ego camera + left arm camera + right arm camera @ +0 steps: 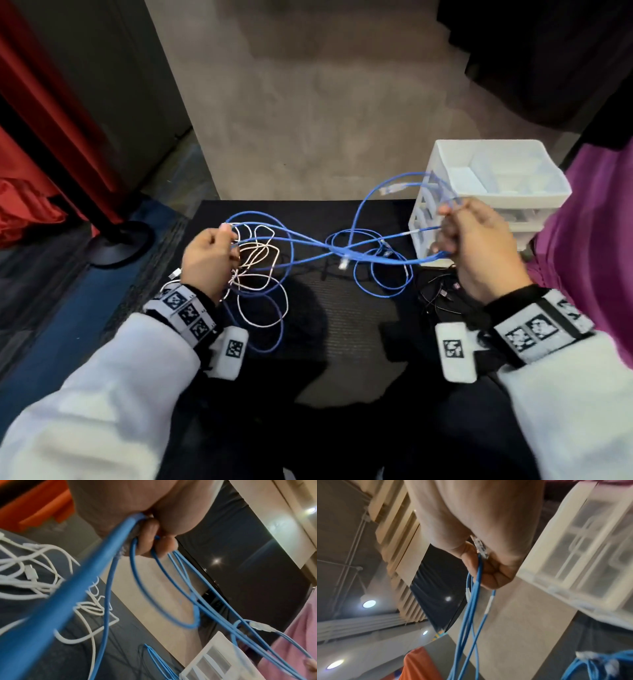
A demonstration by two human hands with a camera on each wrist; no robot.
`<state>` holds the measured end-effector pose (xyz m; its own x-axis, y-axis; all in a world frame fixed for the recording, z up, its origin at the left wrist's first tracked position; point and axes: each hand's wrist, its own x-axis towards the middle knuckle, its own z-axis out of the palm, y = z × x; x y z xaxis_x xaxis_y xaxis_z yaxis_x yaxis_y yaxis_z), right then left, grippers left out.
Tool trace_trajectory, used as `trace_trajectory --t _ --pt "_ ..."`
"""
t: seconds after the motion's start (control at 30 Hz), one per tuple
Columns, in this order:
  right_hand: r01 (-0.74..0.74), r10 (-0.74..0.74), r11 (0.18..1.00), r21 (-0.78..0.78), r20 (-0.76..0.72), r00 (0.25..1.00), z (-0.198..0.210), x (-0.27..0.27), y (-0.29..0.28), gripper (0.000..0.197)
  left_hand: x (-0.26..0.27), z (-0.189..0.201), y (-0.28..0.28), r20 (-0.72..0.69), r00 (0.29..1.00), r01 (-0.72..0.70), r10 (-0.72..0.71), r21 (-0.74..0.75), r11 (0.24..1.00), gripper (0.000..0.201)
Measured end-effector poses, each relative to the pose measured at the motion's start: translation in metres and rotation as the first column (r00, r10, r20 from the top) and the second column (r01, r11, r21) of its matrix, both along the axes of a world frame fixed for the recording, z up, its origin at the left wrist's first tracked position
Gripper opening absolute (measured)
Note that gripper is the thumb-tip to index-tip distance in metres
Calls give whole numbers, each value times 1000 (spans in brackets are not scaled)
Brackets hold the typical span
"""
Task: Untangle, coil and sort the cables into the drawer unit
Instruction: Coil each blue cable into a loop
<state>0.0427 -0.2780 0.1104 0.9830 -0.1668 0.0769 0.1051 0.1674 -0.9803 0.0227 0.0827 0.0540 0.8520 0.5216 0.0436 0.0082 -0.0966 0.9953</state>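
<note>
Blue network cables (308, 245) stretch in several strands between my two hands above a dark mat (335, 308). My left hand (209, 260) grips looped blue strands (135, 561) at the left, above a heap of white cables (257, 274). My right hand (476, 246) grips the other blue strands (477, 577) and a clear plug (481, 547), right in front of the white drawer unit (496, 192). One blue loop with a clear plug (390, 189) arches up beside the unit. More blue loops (380, 277) lie on the mat.
Thin black cables (442, 291) lie on the mat under my right wrist. A black round stand base (120, 243) sits on the floor at the left, with red fabric (30, 205) behind it. A purple garment (596, 240) is at the right edge.
</note>
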Motion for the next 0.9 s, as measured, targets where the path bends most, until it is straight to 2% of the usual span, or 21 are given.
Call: trace_trajectory --t 0.1,0.27,0.33,0.5,0.63,0.77,0.83,0.9 --pt "29 -29 1000 6 10 1000 9 6 -20 31 5 4 2 -5 1000 19 -19 39 999 29" --pt "87 -83 996 -34 89 993 22 5 -26 28 15 0 7 -5 998 -59 62 211 976 39" --pt "112 -107 993 -45 104 989 27 4 -31 26 15 -2 14 -46 994 -84 100 266 960 39" --pt "102 -89 990 -94 140 986 27 9 -46 24 18 -16 53 -175 953 -201 247 242 949 47" --pt "-1 20 980 -198 92 996 24 11 -35 24 16 -14 48 -246 955 -143 164 101 985 48" --pt "-77 89 951 -299 27 996 20 14 -25 28 15 6 34 -351 933 102 -74 61 993 58" --pt "-85 88 947 -311 -3 996 17 17 -25 30 17 17 38 -325 926 197 -195 -26 980 56" --pt "-82 80 940 -332 -20 997 11 20 -26 30 22 33 50 -218 965 121 -148 -132 984 54"
